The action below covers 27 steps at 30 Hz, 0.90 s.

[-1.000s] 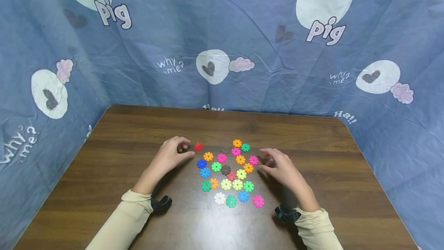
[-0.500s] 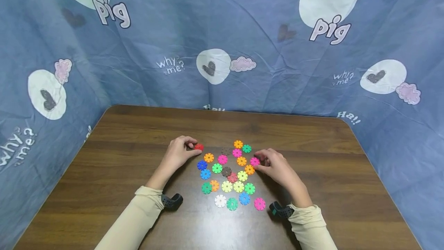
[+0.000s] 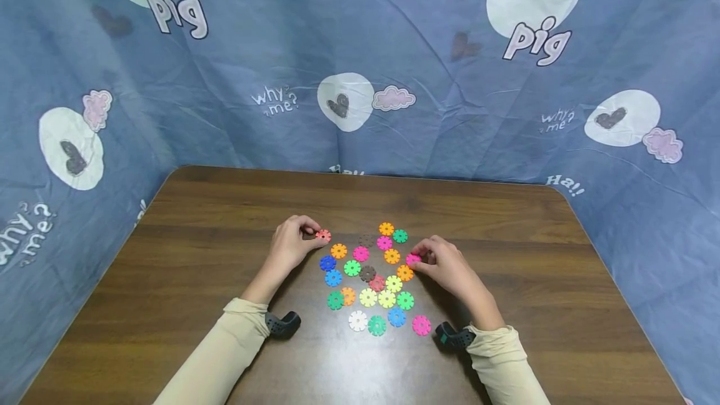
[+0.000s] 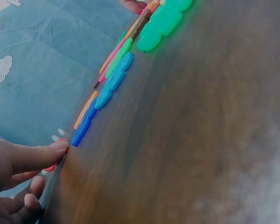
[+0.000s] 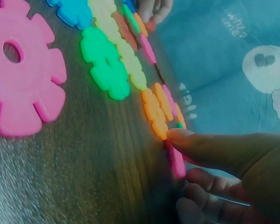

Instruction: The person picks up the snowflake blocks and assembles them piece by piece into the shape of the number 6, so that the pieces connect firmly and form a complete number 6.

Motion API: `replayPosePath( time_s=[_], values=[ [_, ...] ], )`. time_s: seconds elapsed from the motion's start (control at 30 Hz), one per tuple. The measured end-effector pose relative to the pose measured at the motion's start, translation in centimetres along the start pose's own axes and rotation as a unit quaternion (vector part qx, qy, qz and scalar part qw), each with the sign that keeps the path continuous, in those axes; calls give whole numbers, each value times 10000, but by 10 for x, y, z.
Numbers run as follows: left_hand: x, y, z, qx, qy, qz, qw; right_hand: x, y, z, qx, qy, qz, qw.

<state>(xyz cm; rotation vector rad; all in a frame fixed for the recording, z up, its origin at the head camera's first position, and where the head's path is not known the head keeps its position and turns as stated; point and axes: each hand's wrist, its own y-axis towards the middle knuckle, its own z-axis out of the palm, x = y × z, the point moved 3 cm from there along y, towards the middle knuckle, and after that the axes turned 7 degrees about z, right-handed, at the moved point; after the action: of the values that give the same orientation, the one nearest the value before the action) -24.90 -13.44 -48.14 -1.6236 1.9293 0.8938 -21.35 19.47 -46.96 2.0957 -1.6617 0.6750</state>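
Observation:
Many notched plastic discs in several colours lie on the brown table (image 3: pixel 225 205). At the left of the group, my left hand (image 3: pixel 289 244) pinches a red notched disc (image 3: pixel 323 235) between thumb and fingers. In the left wrist view the thumb (image 4: pixel 35 157) covers most of that disc. On the right side, my right hand (image 3: pixel 444 262) grips the edge of a pink notched disc (image 3: pixel 413 259) with thumb and fingers. The right wrist view shows this pink disc (image 5: pixel 176 161) beside the thumb, near an orange disc (image 5: pixel 154 112).
Between the hands are discs such as a dark blue one (image 3: pixel 327 262), a brown one (image 3: pixel 367 274) and a white one (image 3: pixel 357 320). Another pink disc (image 3: pixel 422 325) lies near the right wrist. A blue printed cloth (image 3: pixel 360 49) hangs behind the table.
Both hands have moved inward to the discs. The left has taken hold of the red disc, which now looks lighter and tilted; the right has taken hold of the pink one.

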Motion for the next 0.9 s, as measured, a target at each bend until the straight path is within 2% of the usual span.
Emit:
replayPosePath(
  time_s=[0.17, 0.37, 0.53, 0.6, 0.63, 0.73, 0.8, 0.83, 0.9],
  values=[
    [-3, 1, -1, -20, -264, -80, 9996, -4, 0, -5, 225, 288, 77, 9993],
    [1, 0, -4, -28, -626, -126, 9980, -4, -2, -7, 581, 741, 269, 9952],
    [5, 2, -10, 23, -1194, -120, 9928, -3, -1, -7, 621, 746, 438, 9943],
    [6, 3, -14, 85, -1651, -201, 9860, -2, -1, -7, 587, 737, 502, 9943],
    [7, 4, -15, 117, -1949, -290, 9803, -2, 0, -7, 584, 746, 525, 9941],
    [6, 4, -19, 192, -2839, -600, 9568, -2, -1, -6, 571, 798, 551, 9936],
    [3, 3, -21, 212, -3242, -791, 9424, -3, -1, -5, 534, 842, 665, 9928],
    [0, 2, -22, 218, -3345, -852, 9383, -3, -2, -5, 529, 855, 694, 9925],
    [-6, 2, -23, 199, -3428, -899, 9349, -4, -2, -5, 524, 892, 812, 9913]
  ],
)
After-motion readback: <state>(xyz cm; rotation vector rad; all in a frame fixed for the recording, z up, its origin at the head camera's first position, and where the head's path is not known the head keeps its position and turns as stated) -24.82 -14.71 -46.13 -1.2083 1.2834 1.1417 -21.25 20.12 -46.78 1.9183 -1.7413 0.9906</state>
